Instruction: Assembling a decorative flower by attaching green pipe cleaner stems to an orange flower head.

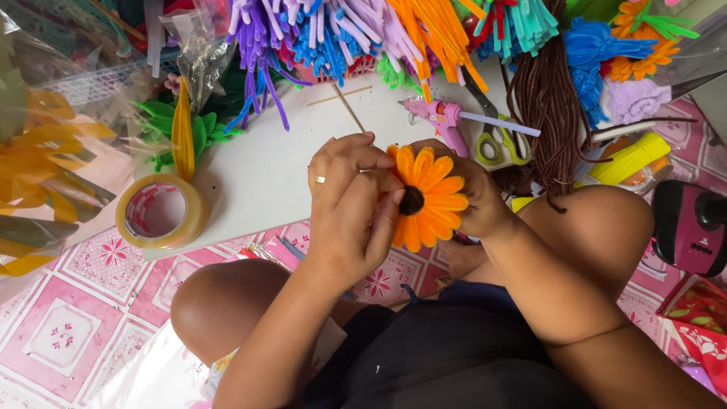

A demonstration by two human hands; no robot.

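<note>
An orange petalled craft flower (pixel 430 198) with a dark brown round centre is held between both hands above my lap. My left hand (pixel 350 210), with a ring on one finger, grips its left side, the thumb pressing beside the dark centre. My right hand (pixel 473 198) cups the flower from behind on the right, its fingers mostly hidden by the petals. A thin wooden stick (pixel 348 107) lies on the white board just beyond the hands.
A white board (pixel 265 163) carries a roll of clear tape (pixel 160 210), a pink glue gun (pixel 445 121) and yellow-handled scissors (pixel 501 145). Bundles of coloured pipe cleaners (pixel 356 30) and brown ones (pixel 547 113) lie beyond. A pink device (pixel 691 227) stands right.
</note>
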